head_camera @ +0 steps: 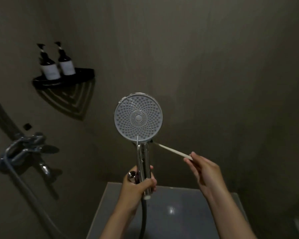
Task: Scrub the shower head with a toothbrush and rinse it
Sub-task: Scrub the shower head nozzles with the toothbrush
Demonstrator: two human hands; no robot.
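A round shower head (138,117) with a pale dotted face and a chrome handle stands upright in the middle of the view, face toward me. My left hand (138,184) is closed around the lower handle, where a dark hose (143,219) hangs down. My right hand (204,167) pinches the end of a thin white toothbrush (173,150). Its dark tip touches the lower right rim of the head, by the neck. A thin trickle of water runs from the face down the handle.
A black corner shelf (64,78) with two dark pump bottles (56,63) hangs on the wall at upper left. A chrome mixer tap (27,152) and its hose sit at the left. A grey flat surface (179,209) lies below my hands.
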